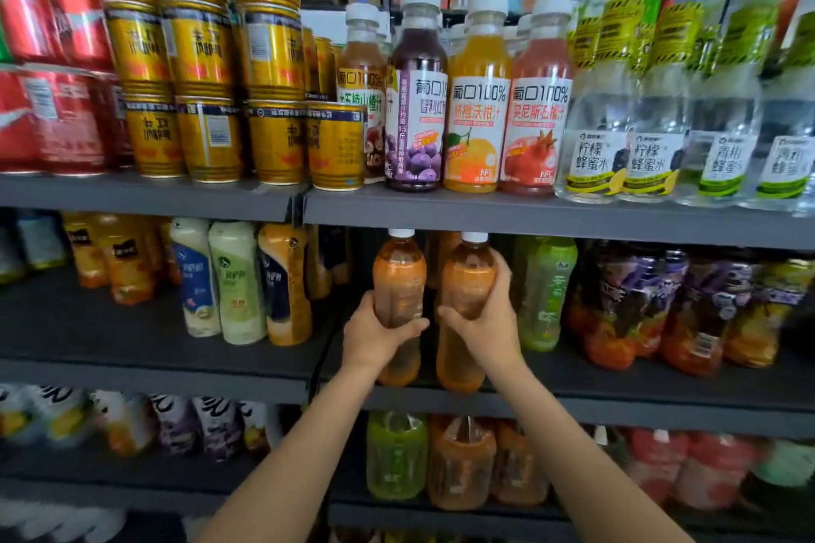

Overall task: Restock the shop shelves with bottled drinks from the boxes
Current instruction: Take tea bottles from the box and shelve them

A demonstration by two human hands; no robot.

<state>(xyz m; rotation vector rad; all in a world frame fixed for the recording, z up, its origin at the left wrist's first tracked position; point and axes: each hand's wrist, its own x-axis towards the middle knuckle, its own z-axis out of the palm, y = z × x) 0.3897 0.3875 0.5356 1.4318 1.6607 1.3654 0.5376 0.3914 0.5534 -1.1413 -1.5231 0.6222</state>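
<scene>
shelf left: gold cans (273,137) stood stacked on the top shelf, milky bottles (238,282) on the middle shelf (154,370), bare board beside them.
left hand: left hand (375,333) gripped the left orange bottle (399,278) round its lower body, thumb across the front.
right hand: right hand (485,313) gripped the right orange bottle (467,282) round its waist, fingers curled behind.
bottles: both were upright, white caps just under the top shelf lip (529,218), bases near the middle shelf's front edge; whether they rested on it, couldn't tell.
slot: gap sat between the milky bottles and the green bottle (544,291); more orange bottles showed behind.
step, my read: sliding the pair back into that gap.
how to do it well: keep both vertical, caps clear of the lip, push straight back, don't nudge the green bottle, labels forward.
shelf right: purple-labelled bottles (639,300) filled the rest.
</scene>
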